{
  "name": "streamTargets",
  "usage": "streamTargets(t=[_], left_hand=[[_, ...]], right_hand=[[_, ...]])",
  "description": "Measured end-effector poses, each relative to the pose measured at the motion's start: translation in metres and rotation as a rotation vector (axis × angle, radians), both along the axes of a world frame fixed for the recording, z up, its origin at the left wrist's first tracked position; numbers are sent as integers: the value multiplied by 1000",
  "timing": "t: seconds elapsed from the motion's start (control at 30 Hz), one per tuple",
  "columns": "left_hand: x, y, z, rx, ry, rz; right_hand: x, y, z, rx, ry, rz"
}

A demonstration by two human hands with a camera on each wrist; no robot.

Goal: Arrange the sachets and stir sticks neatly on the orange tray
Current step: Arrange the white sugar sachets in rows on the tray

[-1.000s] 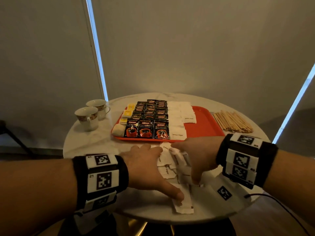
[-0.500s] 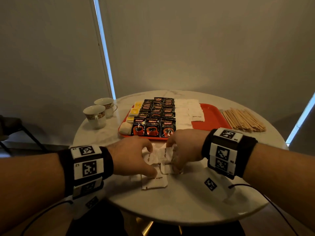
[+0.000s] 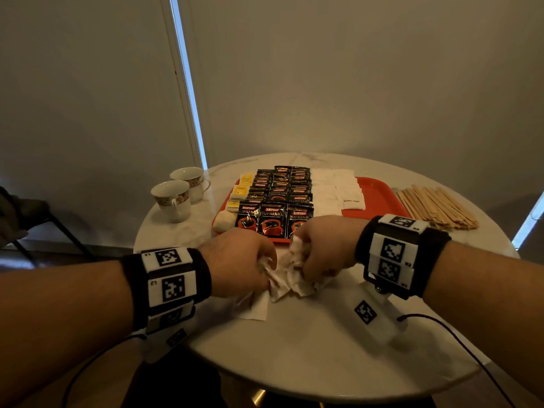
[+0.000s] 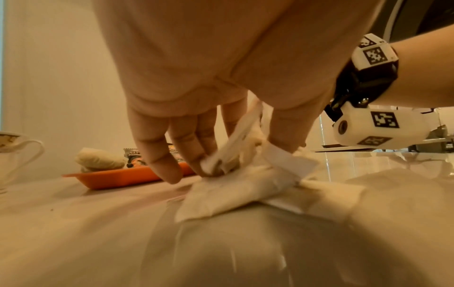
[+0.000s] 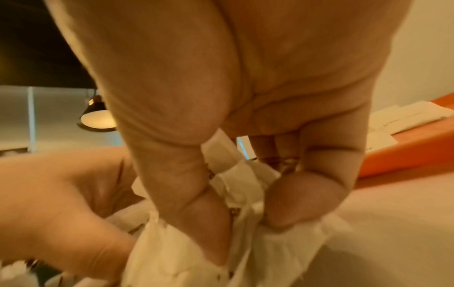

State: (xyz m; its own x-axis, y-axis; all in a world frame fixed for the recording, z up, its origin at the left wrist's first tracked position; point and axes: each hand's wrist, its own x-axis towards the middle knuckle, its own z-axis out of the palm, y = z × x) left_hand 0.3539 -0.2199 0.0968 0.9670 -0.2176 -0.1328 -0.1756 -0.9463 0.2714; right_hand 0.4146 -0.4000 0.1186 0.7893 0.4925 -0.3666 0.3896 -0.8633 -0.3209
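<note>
A bunch of white sachets (image 3: 287, 278) lies on the marble table just in front of the orange tray (image 3: 379, 195). My left hand (image 3: 244, 266) grips the bunch from the left, fingers curled onto the white sachets (image 4: 245, 174). My right hand (image 3: 321, 251) pinches the white sachets (image 5: 236, 190) between thumb and fingers from the right. One white sachet (image 3: 254, 309) lies flat under the left hand. The tray holds rows of black coffee sachets (image 3: 273, 216), white sugar sachets (image 3: 338, 189) and yellow sachets (image 3: 240, 191). Wooden stir sticks (image 3: 435, 206) lie on the table, right of the tray.
Two patterned teacups (image 3: 176, 195) stand at the table's left, beyond my left hand. The round table's edge (image 3: 323, 396) curves close in front of me. A cable (image 3: 459, 340) trails from the right wrist across the table. The tray's right part (image 3: 382, 187) is bare.
Both hands have drawn together and curled over the scattered white sachets, gathering them into a bunch that is now partly raised off the table. The head view has shifted slightly.
</note>
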Motion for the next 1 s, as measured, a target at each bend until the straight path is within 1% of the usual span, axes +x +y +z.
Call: streamTargets(t=[0.07, 0.2, 0.27, 0.3, 0.4, 0.47, 0.57, 0.67, 0.77, 0.87, 1.0], left_hand=[[6, 2, 1, -42, -36, 14], [19, 7, 12, -218, -55, 79], [26, 10, 15, -386, -44, 141], [30, 11, 16, -511, -20, 184], [39, 8, 16, -925, 152, 323], [46, 3, 17, -1064, 216, 361], [57, -6, 17, -1185, 287, 345], [68, -12, 15, -1376, 395, 337], [79, -19, 21, -1534, 444, 288], [93, -27, 28, -1574, 404, 248], [123, -35, 28, -1566, 311, 298]], right_hand=[[7, -7, 5, 107, 19, -71], [20, -23, 12, 435, 134, -218], [27, -29, 15, 565, 217, -255], [31, -30, 17, 627, 263, -270], [43, -33, 17, 830, 375, -273], [49, -31, 16, 954, 427, -268], [56, -24, 11, 1079, 473, -248], [63, -16, 7, 1165, 484, -231], [71, -11, 7, 1159, 401, -255], [80, -8, 8, 1087, 256, -262], [95, -6, 13, 1028, 113, -272]])
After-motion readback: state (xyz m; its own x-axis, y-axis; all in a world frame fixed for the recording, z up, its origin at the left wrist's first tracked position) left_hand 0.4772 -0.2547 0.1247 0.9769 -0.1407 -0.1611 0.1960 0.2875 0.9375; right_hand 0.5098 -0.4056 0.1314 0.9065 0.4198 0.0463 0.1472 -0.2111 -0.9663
